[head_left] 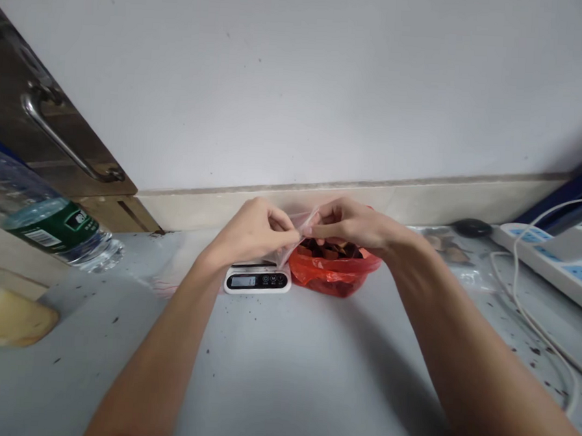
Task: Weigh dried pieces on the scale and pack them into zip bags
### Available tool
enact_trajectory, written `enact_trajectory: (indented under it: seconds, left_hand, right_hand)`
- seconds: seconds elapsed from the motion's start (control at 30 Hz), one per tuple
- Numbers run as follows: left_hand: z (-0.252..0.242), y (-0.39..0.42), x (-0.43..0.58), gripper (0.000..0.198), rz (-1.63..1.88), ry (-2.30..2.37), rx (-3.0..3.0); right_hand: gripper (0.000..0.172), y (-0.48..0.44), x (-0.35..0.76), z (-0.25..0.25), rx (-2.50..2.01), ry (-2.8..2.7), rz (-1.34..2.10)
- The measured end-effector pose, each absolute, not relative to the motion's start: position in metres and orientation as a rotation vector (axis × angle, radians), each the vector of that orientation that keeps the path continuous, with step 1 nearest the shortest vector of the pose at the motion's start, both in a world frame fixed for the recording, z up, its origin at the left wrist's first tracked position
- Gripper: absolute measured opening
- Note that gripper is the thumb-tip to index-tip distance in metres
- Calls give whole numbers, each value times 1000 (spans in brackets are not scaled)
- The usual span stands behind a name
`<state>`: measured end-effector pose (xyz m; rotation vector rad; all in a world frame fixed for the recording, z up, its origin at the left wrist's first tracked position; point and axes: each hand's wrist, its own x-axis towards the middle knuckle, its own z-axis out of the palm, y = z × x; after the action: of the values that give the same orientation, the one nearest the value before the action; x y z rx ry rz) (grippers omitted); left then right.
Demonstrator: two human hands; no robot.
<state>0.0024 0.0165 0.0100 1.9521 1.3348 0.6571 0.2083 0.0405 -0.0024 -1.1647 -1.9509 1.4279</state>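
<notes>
Both my hands meet above the far side of the grey table, pinching a small clear plastic bag [300,226] between them. My left hand [254,232] grips the bag's left edge with closed fingers. My right hand [352,224] pinches its right edge. Just below the left hand sits a small white digital scale [257,280] with a dark display strip. To its right, under the right hand, a red plastic bag [334,272] lies open with dark brown pieces [331,249] inside.
A clear water bottle [47,221] with a green label lies at the left. A white power strip [552,258] with white cables [534,315] lies at the right. A dark round object [472,227] lies by the wall. A yellowish object [7,317] is at the left edge.
</notes>
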Motion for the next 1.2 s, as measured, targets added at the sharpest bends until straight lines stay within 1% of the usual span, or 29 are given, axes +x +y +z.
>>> enact_trajectory:
  seconds: [0.07,0.13,0.17,0.23,0.3,0.33,0.4,0.47,0.53,0.57,0.63,0.7,0.73,0.77,0.83,0.9,0.97,1.0,1.03,1.1,1.13,1.2]
  left_hand:
    - [10,19,-1,19,776,1452,1924]
    - [10,22,-6,17,943,1571,1892]
    - [9,23,-6,16,1021,1603,1881]
    - [8,23,-4,15,1143,1604,1901]
    - [5,20,3,17,1218,1546,1974]
    - [4,18,8,18,1245,1509,2017]
    - [2,14,17,19,1275,1429,2102]
    - [1,12,22,20,1284,1365,2163]
    - [0,13,20,21,1319,1366,2166]
    - [0,15,17,20,1352,1399,2144]
    - [0,21,9,18,1422,1502,2026]
    - [0,28,0,27,1410,1551,1800]
    - [0,30,-3,33,1368,1515,1655]
    - [0,32,-5,38,1320,1446,1511]
    - [0,33,-7,42,1250,1273,1294]
    - [0,34,-4,38,1255,1155,1208]
    - [-1,35,-1,25,1285,1099,1216]
    - [-1,36,1,19,1294,1081,1230]
    - [-2,38,3,15,1303,1068,1242]
    - [-4,43,7,15,1324,1051,1262]
    - [-5,46,9,15,1336,1048,1272]
    - [-7,50,13,16,1358,1035,1311]
  right_hand:
    - [24,40,212,0,-1211,-1998,1397]
    - [26,39,212,2,-1379,-1955,1274]
    - [26,38,210,3,-1480,-1891,1146]
    - [20,35,202,3,-1573,-1743,799]
    - [15,31,193,3,-1516,-1703,529]
    - [18,29,189,3,-1479,-1751,481]
    - [22,26,183,2,-1450,-1923,567]
    - [17,24,183,1,-1461,-2071,762]
    - [11,25,187,1,-1474,-2107,841]
    - [17,26,190,1,-1470,-2102,820]
    - [46,29,199,2,-1421,-2080,744]
    - [76,34,208,1,-1335,-2076,729]
    - [86,37,213,0,-1295,-2075,739]
    - [93,39,218,-1,-1258,-2073,743]
    - [101,44,228,-3,-1207,-2080,740]
    - [105,46,238,-3,-1189,-2101,778]
    - [103,46,250,-1,-1178,-2112,884]
    - [95,46,256,0,-1175,-2114,933]
    - [83,44,263,2,-1180,-2117,964]
    - [55,42,277,6,-1246,-2135,964]
    - [48,41,284,7,-1309,-2152,943]
    - [49,40,296,8,-1449,-2178,892]
